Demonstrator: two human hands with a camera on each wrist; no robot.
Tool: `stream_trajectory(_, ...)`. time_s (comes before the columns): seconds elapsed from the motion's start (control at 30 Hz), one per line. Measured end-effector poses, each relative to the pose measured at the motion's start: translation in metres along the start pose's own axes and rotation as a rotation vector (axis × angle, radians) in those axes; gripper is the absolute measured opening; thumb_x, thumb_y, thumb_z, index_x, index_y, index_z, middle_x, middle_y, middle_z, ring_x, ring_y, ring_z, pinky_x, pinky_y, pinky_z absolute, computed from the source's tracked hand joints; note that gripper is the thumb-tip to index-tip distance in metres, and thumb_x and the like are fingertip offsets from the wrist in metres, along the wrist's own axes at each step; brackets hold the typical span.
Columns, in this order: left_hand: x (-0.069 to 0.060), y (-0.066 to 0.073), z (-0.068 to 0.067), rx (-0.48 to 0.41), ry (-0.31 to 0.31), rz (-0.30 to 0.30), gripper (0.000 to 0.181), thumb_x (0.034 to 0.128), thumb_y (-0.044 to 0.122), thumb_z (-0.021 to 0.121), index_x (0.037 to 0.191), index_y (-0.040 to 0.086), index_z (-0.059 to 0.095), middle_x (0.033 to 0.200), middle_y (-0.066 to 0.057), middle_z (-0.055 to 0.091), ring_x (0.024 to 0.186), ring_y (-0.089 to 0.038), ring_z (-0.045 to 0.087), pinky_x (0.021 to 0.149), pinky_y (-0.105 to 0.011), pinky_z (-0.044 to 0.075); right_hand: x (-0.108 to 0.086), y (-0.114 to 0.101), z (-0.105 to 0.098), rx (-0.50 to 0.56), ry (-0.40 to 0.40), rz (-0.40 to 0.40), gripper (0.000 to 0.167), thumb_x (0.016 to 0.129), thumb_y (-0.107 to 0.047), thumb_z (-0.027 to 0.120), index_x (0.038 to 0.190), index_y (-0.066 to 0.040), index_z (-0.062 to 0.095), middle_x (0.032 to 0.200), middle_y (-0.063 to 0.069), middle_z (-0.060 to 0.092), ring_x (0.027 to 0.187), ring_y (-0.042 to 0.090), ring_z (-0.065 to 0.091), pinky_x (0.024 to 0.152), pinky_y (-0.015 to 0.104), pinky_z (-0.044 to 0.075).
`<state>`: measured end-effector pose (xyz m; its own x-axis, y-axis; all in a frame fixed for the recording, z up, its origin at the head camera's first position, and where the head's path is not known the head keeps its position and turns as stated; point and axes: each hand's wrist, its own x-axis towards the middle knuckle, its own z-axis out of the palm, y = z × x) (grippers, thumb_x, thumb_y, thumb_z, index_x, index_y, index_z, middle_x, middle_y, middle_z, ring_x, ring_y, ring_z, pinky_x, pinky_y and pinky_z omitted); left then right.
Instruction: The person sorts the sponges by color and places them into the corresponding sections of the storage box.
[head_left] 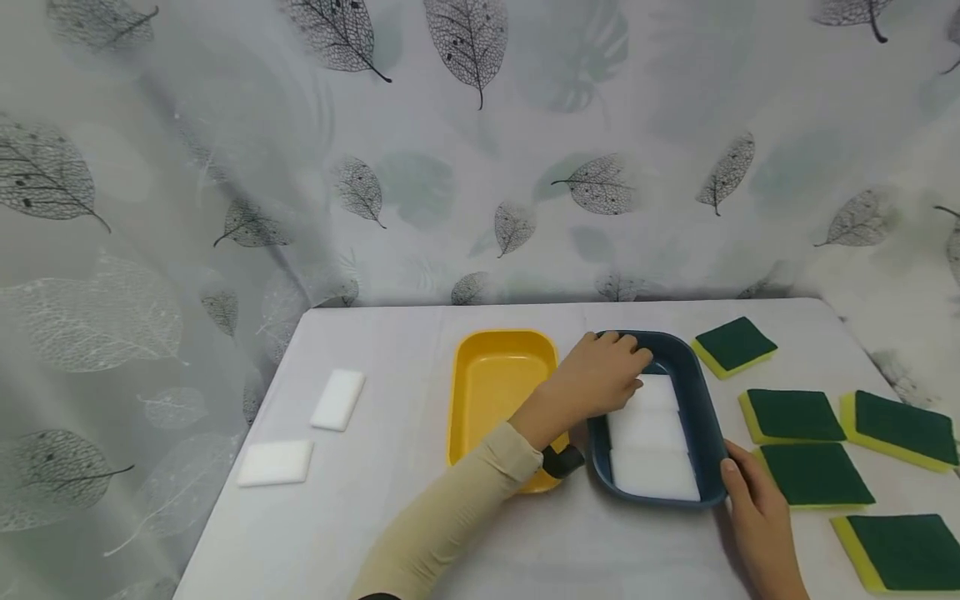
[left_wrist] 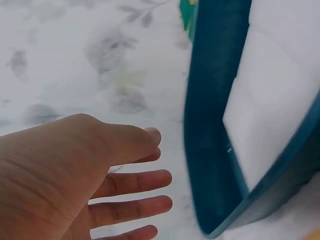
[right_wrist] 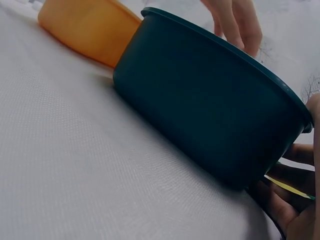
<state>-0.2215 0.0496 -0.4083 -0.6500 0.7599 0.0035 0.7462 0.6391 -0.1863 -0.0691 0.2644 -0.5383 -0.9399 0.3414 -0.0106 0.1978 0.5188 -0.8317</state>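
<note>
A dark blue tray (head_left: 696, 400) holds three white blocks (head_left: 652, 475) laid in a row. Over its far end is my left hand (head_left: 592, 379), fingers bent downward in the head view. The left wrist view shows this hand (left_wrist: 60, 175) with fingers spread and nothing between them, beside the tray wall (left_wrist: 210, 125). At the tray's near right corner, my right hand (head_left: 765, 517) has its thumb at the rim. In the right wrist view the right fingers (right_wrist: 282, 205) reach round the outer wall of the tray (right_wrist: 200, 100).
A yellow tray (head_left: 491, 392) stands left of the blue one, under my left forearm. Two white blocks (head_left: 338, 400) (head_left: 275, 462) lie at the table's left. Several green and yellow sponges (head_left: 797, 414) lie at the right. A leaf-patterned curtain (head_left: 450, 183) hangs behind the table.
</note>
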Motion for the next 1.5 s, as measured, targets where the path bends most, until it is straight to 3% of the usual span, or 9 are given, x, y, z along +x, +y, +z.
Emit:
stream_trajectory(0.17, -0.029, -0.007, -0.011, 0.02, 0.1, -0.031, 0.035, 0.1095, 0.043, 0.05, 0.138, 0.024, 0.059, 0.124, 0.008, 0.064, 0.108, -0.012, 0.061, 0.091, -0.028, 0.052, -0.003, 0.002, -0.002, -0.002, -0.011, 0.035, 0.056, 0.113, -0.04, 0.04, 0.155, -0.003, 0.046, 0.149, 0.026, 0.053, 0.105, -0.028, 0.031, 0.082, -0.007, 0.028)
stream_trajectory(0.43, -0.071, -0.024, -0.02, -0.102, 0.228, -0.154, 0.032, 0.1077, 0.037, 0.056, 0.135, 0.021, 0.062, 0.126, 0.004, 0.065, 0.113, -0.017, 0.061, 0.1, -0.032, 0.053, -0.001, 0.001, 0.0, 0.001, 0.01, 0.005, 0.054, 0.113, -0.038, 0.042, 0.154, -0.004, 0.048, 0.145, 0.023, 0.054, 0.107, -0.028, 0.034, 0.085, -0.007, 0.03)
stream_trajectory(0.63, -0.099, -0.04, -0.016, -0.204, 0.364, -0.238, 0.025, 0.1045, 0.026, 0.064, 0.128, 0.017, 0.067, 0.126, 0.0, 0.068, 0.115, -0.021, 0.064, 0.1, -0.035, 0.055, -0.002, 0.002, 0.001, 0.011, 0.01, -0.003, 0.054, 0.113, -0.038, 0.042, 0.153, -0.002, 0.048, 0.146, 0.027, 0.054, 0.107, -0.029, 0.033, 0.085, -0.007, 0.029)
stream_trajectory(0.87, -0.13, -0.06, -0.004, -0.278, 0.497, -0.338, 0.024, 0.1003, 0.017, 0.069, 0.124, 0.014, 0.07, 0.124, -0.002, 0.068, 0.114, -0.025, 0.064, 0.095, -0.042, 0.054, -0.002, 0.001, 0.0, 0.043, 0.025, -0.062, 0.051, 0.112, -0.035, 0.044, 0.151, -0.003, 0.052, 0.133, -0.024, 0.053, 0.111, -0.028, 0.037, 0.088, -0.006, 0.032)
stream_trajectory(0.93, -0.138, -0.066, 0.001, -0.29, 0.529, -0.367, 0.024, 0.0992, 0.015, 0.07, 0.123, 0.013, 0.07, 0.124, -0.003, 0.069, 0.114, -0.026, 0.064, 0.094, -0.044, 0.054, -0.002, 0.0, -0.001, 0.044, 0.027, -0.068, 0.051, 0.112, -0.035, 0.044, 0.151, -0.002, 0.051, 0.137, -0.015, 0.057, 0.111, -0.029, 0.037, 0.088, -0.006, 0.032)
stream_trajectory(1.07, -0.156, -0.082, 0.012, -0.327, 0.602, -0.436, 0.024, 0.0963, 0.01, 0.073, 0.12, 0.012, 0.07, 0.122, -0.005, 0.07, 0.112, -0.028, 0.064, 0.091, -0.046, 0.053, -0.001, -0.001, -0.002, 0.031, 0.02, -0.051, 0.052, 0.113, -0.035, 0.043, 0.152, -0.001, 0.049, 0.145, 0.023, 0.056, 0.109, -0.029, 0.035, 0.087, -0.007, 0.03)
stream_trajectory(1.17, -0.168, -0.094, 0.023, -0.356, 0.625, -0.511, 0.026, 0.0948, 0.008, 0.074, 0.12, 0.013, 0.07, 0.121, -0.005, 0.07, 0.111, -0.03, 0.064, 0.091, -0.047, 0.052, -0.001, 0.0, -0.002, 0.025, 0.005, -0.02, 0.055, 0.113, -0.037, 0.042, 0.152, -0.001, 0.048, 0.148, 0.027, 0.054, 0.107, -0.029, 0.033, 0.084, -0.007, 0.029)
stream_trajectory(1.3, -0.183, -0.102, 0.04, -0.401, 0.59, -0.602, 0.027, 0.094, 0.008, 0.075, 0.12, 0.014, 0.07, 0.121, -0.006, 0.07, 0.112, -0.031, 0.064, 0.094, -0.05, 0.052, -0.003, 0.001, -0.001, 0.018, -0.025, 0.029, 0.057, 0.112, -0.041, 0.042, 0.153, -0.001, 0.047, 0.151, 0.027, 0.052, 0.104, -0.029, 0.031, 0.081, -0.007, 0.029)
stream_trajectory(1.5, -0.195, -0.115, 0.059, -0.426, 0.564, -0.685, 0.027, 0.0942, 0.008, 0.074, 0.121, 0.013, 0.071, 0.123, -0.007, 0.071, 0.114, -0.034, 0.066, 0.095, -0.052, 0.053, 0.0, 0.0, -0.002, 0.012, -0.033, 0.063, 0.06, 0.112, -0.044, 0.041, 0.155, -0.003, 0.045, 0.156, 0.027, 0.048, 0.105, -0.027, 0.029, 0.081, -0.008, 0.028)
